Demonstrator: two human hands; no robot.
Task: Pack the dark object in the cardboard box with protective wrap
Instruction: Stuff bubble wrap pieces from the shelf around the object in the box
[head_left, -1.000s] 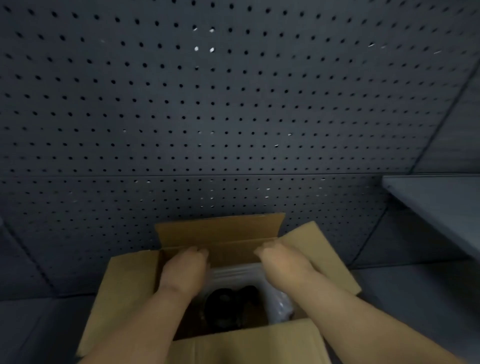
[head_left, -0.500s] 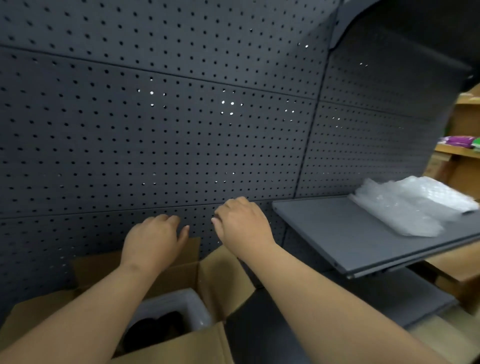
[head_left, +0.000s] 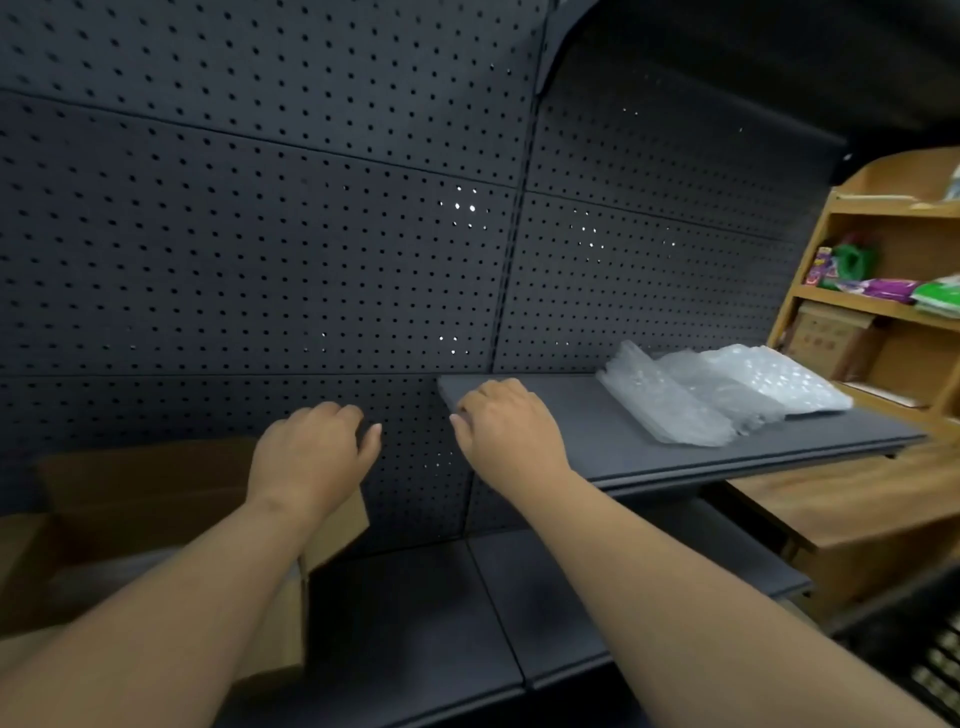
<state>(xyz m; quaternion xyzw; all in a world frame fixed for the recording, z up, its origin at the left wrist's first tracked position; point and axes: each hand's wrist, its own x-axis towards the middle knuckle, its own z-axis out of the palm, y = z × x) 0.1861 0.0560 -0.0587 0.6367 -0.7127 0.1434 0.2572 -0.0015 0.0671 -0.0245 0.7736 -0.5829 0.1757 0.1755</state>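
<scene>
The open cardboard box (head_left: 119, 499) stands at the lower left on the dark bottom shelf; its inside and the dark object are hidden behind my left forearm. My left hand (head_left: 311, 452) hovers in the air above the box's right flap, fingers loosely curled, holding nothing. My right hand (head_left: 506, 431) is raised at the left end of the grey upper shelf (head_left: 649, 452), fingers bent downward, also holding nothing. A pile of clear bubble wrap (head_left: 722, 395) lies on that shelf, well to the right of my right hand.
A dark pegboard wall (head_left: 260, 234) fills the background. The lower dark shelf (head_left: 441, 613) runs under my arms. Wooden shelving (head_left: 883, 312) with colourful packages and a small carton stands at the right edge.
Both hands have lifted out of the box and moved up and right. The view has swung right, so the box has slid to the lower left and the bubble wrap has come into sight.
</scene>
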